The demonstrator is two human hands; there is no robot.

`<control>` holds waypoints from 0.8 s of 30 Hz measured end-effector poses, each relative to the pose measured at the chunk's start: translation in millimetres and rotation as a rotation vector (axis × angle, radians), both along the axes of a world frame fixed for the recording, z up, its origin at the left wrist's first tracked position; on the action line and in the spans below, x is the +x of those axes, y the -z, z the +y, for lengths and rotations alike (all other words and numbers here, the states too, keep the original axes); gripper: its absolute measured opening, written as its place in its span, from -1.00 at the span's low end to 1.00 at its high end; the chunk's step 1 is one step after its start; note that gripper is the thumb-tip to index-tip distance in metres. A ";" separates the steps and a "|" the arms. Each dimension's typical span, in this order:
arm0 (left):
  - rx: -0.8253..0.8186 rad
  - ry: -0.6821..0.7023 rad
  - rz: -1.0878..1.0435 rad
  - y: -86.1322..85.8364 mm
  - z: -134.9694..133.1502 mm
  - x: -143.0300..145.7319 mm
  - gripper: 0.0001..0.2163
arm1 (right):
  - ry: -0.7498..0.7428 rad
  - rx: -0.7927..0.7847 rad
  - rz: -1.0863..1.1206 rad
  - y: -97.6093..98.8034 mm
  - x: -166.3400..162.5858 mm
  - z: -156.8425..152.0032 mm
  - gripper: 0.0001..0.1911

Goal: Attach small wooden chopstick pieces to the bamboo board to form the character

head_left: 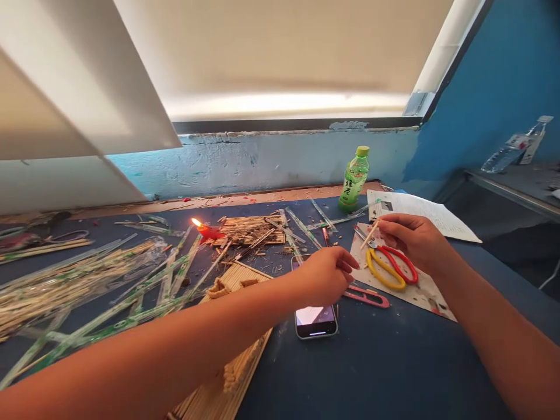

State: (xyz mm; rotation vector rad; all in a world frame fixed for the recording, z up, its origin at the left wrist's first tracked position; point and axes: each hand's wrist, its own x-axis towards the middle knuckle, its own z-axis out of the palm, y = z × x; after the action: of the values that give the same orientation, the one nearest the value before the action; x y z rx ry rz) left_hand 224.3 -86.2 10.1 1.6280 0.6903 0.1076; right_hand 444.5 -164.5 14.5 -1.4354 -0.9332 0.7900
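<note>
My right hand [409, 238] pinches a short piece of wooden stick [371, 234] between thumb and fingertips, tilted above the scissors. These scissors [385, 277], with one yellow and one red handle, rest on a stained sheet of card [431, 291]. Over the lit phone [317, 324] hovers my left hand [326, 275], its fingers loosely bent and a little apart, with nothing visible in them. A pink utility knife [370, 296] lies just right of that hand. Under my left forearm is a panel of joined sticks [214, 391], partly hidden.
A lit red candle [209, 231] burns beside a scorched stick mat [249, 230]. Bundled sticks [83, 286] and plastic wrappers [175, 274] spread across the left. A green tea bottle [354, 179] stands at the back, near printed papers [431, 216]. Plastic bottles [510, 153] lean on another surface at right.
</note>
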 end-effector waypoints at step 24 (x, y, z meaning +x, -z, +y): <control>-0.223 0.027 -0.141 -24.6 7.5 5.0 -0.83 | -0.158 0.011 -0.066 5.9 -31.3 -3.3 -0.81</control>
State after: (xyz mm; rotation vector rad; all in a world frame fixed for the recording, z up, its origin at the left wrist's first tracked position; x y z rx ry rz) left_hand 229.4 -78.7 34.7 1.4014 0.5512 0.1204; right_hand 413.2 -167.8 8.5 -1.3981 -1.1104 0.8565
